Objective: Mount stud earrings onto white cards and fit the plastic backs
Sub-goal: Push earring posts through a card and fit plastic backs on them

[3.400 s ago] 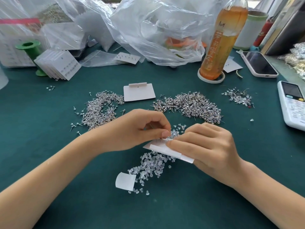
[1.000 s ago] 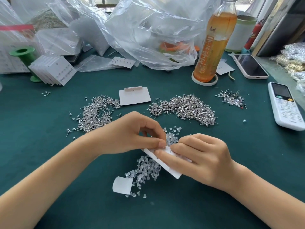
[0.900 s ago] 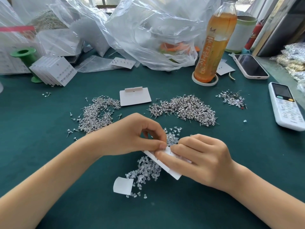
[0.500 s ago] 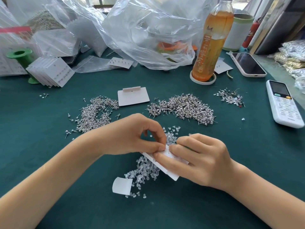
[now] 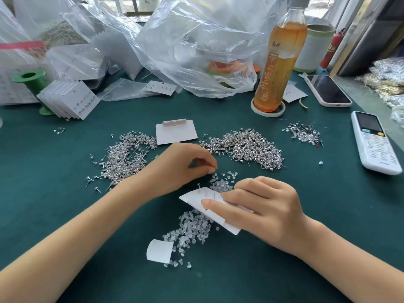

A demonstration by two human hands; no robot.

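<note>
My right hand (image 5: 262,208) holds a white card (image 5: 192,199) tilted just above the green table, thumb across its face. Thin stud posts stick up through the card's upper edge, and one carries a clear back. My left hand (image 5: 181,165) hovers a little up and left of the card with its fingers curled and its thumb and fingertip pressed together; I see nothing between them. Clear plastic backs (image 5: 192,228) lie heaped under and beyond the card. Silver stud earrings sit in two piles, a left pile (image 5: 124,158) and a right pile (image 5: 247,147).
A blank card (image 5: 176,132) lies between the stud piles, and filled cards (image 5: 70,99) lean at the back left. A tea bottle (image 5: 279,66), phone (image 5: 328,90) and remote (image 5: 373,143) stand to the right. Plastic bags (image 5: 196,40) crowd the back, and a paper scrap (image 5: 159,251) lies close to me.
My left hand has let go of the card's upper edge and drawn up and left, off the card. The stud posts now show. My right hand keeps hold of the card.
</note>
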